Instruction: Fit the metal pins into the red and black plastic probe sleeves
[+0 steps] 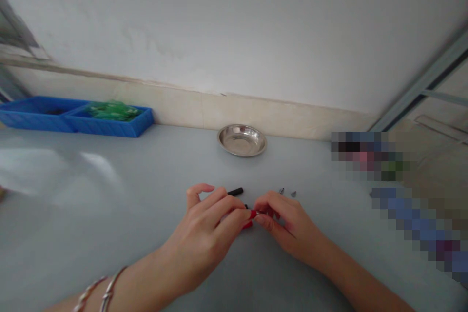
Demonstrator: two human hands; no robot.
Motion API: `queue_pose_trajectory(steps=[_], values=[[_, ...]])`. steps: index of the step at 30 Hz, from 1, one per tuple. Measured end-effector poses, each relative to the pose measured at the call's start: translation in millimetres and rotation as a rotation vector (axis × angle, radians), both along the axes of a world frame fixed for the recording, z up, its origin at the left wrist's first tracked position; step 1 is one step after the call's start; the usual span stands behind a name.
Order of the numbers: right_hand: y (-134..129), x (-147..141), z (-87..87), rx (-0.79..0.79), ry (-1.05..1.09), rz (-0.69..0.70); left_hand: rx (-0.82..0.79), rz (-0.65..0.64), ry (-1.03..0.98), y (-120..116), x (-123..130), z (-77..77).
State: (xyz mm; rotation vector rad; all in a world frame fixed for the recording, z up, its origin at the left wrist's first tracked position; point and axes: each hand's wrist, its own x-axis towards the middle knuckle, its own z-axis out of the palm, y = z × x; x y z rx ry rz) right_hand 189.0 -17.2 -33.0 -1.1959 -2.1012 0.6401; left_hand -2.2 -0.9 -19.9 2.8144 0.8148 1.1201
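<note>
In the middle of the table my left hand pinches a small red pen-like part between thumb and forefinger. My right hand meets its right end, fingertips closed together on a tiny dark piece that I cannot make out clearly. Below the left fingertips lies another bit of red, partly covered. A short black pen-like tube rests just beyond the left fingers. Past the right hand are two small grey metal tips, one slim and one cone-shaped.
A shallow steel dish stands by the wall. At the back left, a blue divided tray holds green plastic wrapping and something dark. Clear plastic lies at the left. Blurred-out patches cover the right side of the table.
</note>
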Motion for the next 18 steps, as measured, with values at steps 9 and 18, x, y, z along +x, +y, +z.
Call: queue_pose_trajectory(steps=[9,18], values=[[0.5,0.0,-1.0,0.073,0.025,0.01,-0.026,0.016,0.004,0.8,-1.1,0.6],[1.2,0.8,-0.3,0.141,0.024,0.056,-0.016,0.026,0.01,-0.2,-0.3,3.4]])
